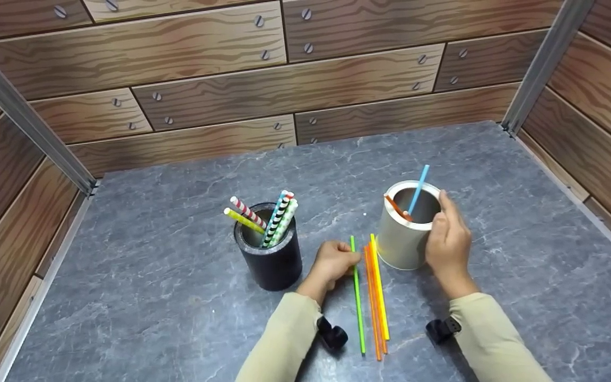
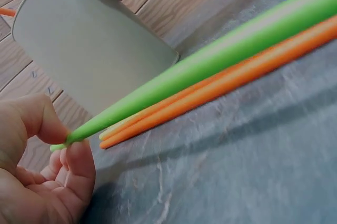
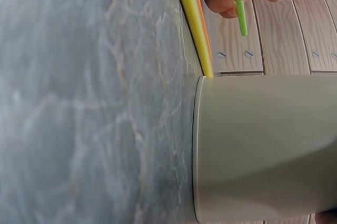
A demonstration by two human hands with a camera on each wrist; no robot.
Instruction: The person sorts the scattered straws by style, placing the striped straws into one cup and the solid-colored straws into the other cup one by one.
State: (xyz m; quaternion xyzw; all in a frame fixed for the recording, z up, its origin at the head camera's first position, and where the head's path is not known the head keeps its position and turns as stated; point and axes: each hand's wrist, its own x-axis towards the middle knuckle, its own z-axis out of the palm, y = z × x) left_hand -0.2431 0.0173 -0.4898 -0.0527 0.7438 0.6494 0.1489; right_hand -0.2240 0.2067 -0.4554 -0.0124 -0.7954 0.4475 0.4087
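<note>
Between thumb and forefinger my left hand (image 1: 335,261) pinches a green straw (image 1: 358,302) near its far end; the left wrist view shows this pinch on the green straw (image 2: 152,84) closely. My right hand (image 1: 450,244) rests against the right side of a cream-white can (image 1: 402,244), fingers straight along its wall and up to the rim. A blue straw (image 1: 419,188) and a brown-orange straw (image 1: 396,206) stick out of that can. Just right of the green straw, orange straws (image 1: 374,307) and a yellow straw (image 1: 381,292) lie side by side on the table.
A black cup (image 1: 272,268) left of my left hand holds several patterned paper straws (image 1: 279,220) and a yellow one. Both stand on a grey marbled table (image 1: 151,276). Wood-patterned walls (image 1: 204,58) enclose the back and sides.
</note>
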